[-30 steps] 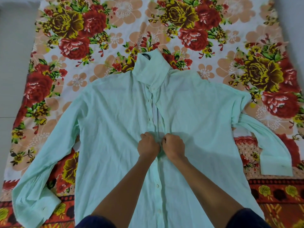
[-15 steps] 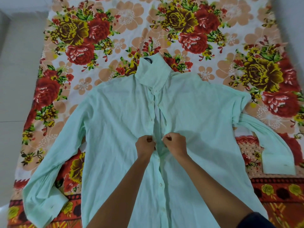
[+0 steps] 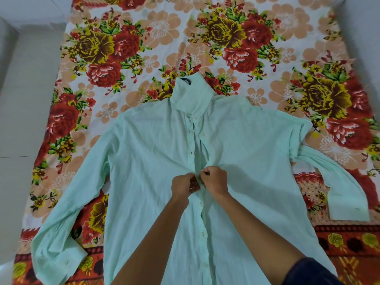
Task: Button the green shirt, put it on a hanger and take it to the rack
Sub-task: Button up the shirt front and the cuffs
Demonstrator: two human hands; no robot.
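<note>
A pale green shirt [image 3: 144, 161] lies flat, front up, on a floral sheet, collar [image 3: 191, 95] pointing away from me and both sleeves spread out. My left hand [image 3: 183, 185] and my right hand [image 3: 216, 181] meet at the button placket at mid-chest, each pinching one edge of the fabric. Below my hands the front looks closed, with white buttons in a row. Above them the placket gapes slightly up to the collar. No hanger is in view.
The floral bedsheet [image 3: 236, 48] covers the floor under the shirt. Bare pale tiled floor [image 3: 22, 99] runs along the left side. The right sleeve cuff [image 3: 347, 206] is folded back toward me at the right.
My hands have stayed at the same spot on the placket, fingers working the fabric. The camera has tilted up a little, showing more of the sheet beyond the collar.
</note>
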